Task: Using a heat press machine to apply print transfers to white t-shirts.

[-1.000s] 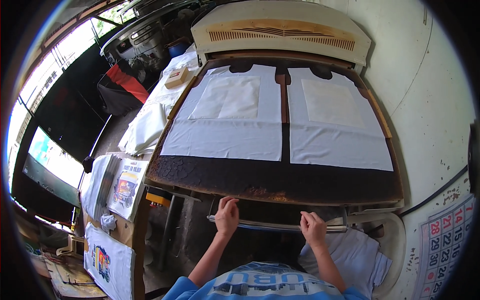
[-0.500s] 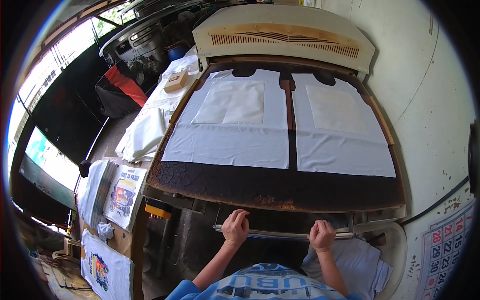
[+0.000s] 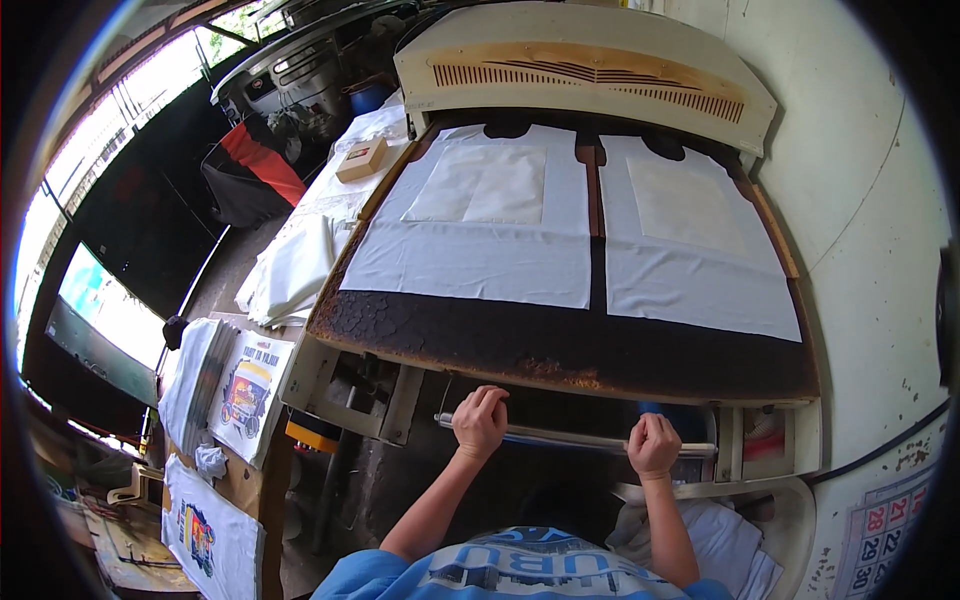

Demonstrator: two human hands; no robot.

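My left hand (image 3: 480,423) is closed around a silver metal bar (image 3: 560,438) near its left end. Close to the bar's other end, my right hand (image 3: 654,445) grips it as well. Beyond the bar lies a wide, dark, worn platen (image 3: 450,335) with rusty edges. Two white T-shirt panels lie on it side by side, a left panel (image 3: 470,262) and a right panel (image 3: 700,290). On each rests a pale rectangular sheet, the left sheet (image 3: 480,185) and the right sheet (image 3: 690,205).
A cream vented machine housing (image 3: 590,85) stands behind the platen. On the left are folded white cloth (image 3: 292,265), a small cardboard box (image 3: 361,159) and printed white shirts (image 3: 248,392). A pale wall (image 3: 860,230) rises at right. Below my right hand, a chair (image 3: 795,500) holds white cloth.
The platen, with the panels on it, has moved away from me, uncovering more of the frame at both front corners. Both hands have moved forward, still on the bar.
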